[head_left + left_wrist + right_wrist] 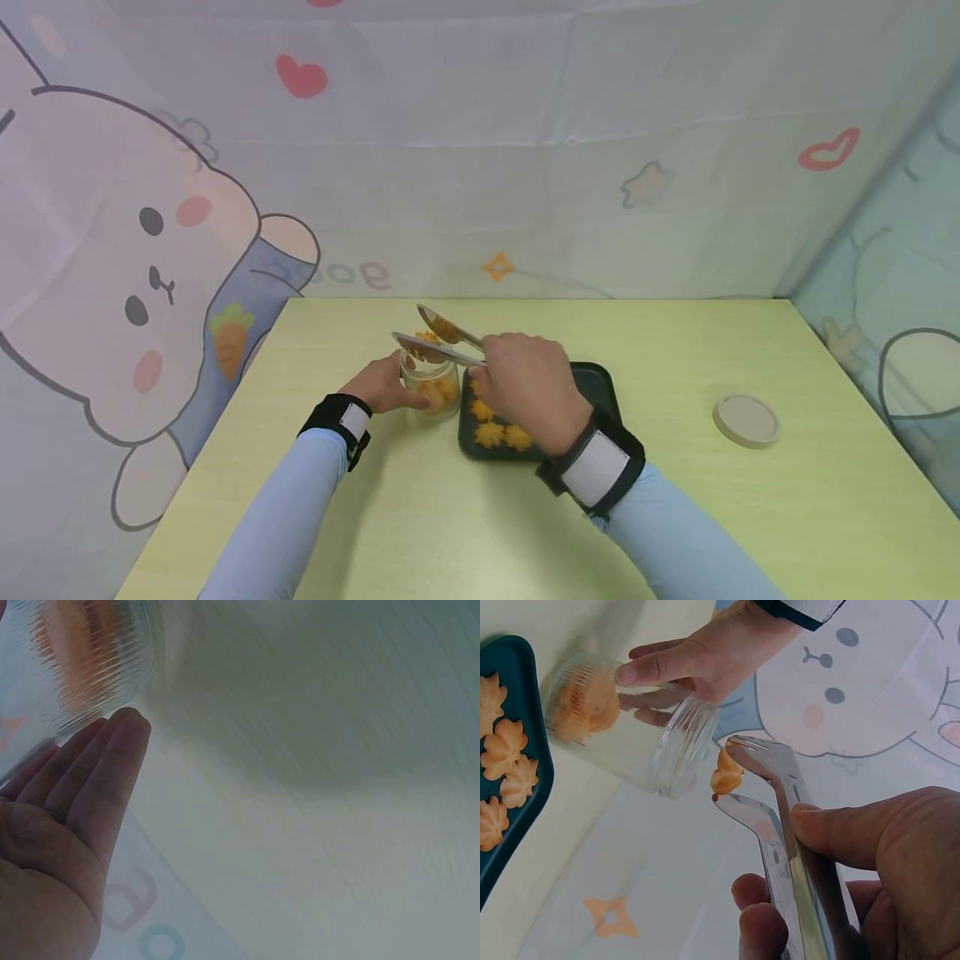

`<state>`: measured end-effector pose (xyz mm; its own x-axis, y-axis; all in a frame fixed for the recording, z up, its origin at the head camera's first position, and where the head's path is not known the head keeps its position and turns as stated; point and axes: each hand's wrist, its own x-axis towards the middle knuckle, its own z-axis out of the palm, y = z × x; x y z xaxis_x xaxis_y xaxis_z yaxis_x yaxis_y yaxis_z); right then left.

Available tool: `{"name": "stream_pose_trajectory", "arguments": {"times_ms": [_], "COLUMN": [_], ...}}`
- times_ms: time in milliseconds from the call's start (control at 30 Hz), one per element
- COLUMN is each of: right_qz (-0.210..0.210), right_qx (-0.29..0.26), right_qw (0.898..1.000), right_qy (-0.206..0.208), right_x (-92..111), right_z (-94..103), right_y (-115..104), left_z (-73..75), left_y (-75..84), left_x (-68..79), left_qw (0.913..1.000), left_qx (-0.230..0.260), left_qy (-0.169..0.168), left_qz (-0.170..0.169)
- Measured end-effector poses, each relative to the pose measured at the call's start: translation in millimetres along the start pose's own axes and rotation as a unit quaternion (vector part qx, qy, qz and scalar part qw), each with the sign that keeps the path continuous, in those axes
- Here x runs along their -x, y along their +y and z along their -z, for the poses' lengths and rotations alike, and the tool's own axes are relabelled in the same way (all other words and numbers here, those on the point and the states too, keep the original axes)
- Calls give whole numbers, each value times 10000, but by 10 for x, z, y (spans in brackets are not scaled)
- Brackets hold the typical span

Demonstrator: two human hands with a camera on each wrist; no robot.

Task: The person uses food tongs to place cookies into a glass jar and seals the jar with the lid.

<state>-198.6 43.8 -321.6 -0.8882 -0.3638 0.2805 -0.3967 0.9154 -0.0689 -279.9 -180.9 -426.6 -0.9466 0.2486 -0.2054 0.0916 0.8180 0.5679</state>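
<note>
My left hand [384, 384] grips the side of a clear ribbed glass jar [641, 761], thumb on one side and fingers on the other. A few golden flower-shaped cookies [585, 709] lie at the jar's bottom. My right hand [534, 387] holds metal tongs [787, 817], which pinch one cookie [726, 774] between their tips. That cookie is just above the jar's open mouth. In the left wrist view, the left fingers [105, 776] lie along the jar's wall.
Right of the jar, a dark green tray [600, 400] bears several more cookies [489, 434], partly hidden by my right hand. A round pale lid [747, 421] lies farther right on the light wooden table [675, 350]. A printed cloth [465, 167] hangs behind.
</note>
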Motion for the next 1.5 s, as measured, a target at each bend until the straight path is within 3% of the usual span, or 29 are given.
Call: {"name": "stream_pose_trajectory", "arguments": {"times_ms": [533, 1033, 1500], "right_qz": [-261, -892, -1371], "right_qx": [-159, -389, -458], "right_qw": [9994, 9952, 9880], "right_qy": [150, 63, -537], "right_x": [70, 206, 373], "right_z": [50, -60, -291], "right_y": [184, 682, 986], "left_z": [-14, -27, 7], "left_y": [-37, -142, -101], "left_x": [-46, -117, -66], "left_qw": [9998, 9998, 9999], "left_qx": [-190, -187, 103], "left_qy": [77, 106, -35], "left_qz": [37, -23, 54]}}
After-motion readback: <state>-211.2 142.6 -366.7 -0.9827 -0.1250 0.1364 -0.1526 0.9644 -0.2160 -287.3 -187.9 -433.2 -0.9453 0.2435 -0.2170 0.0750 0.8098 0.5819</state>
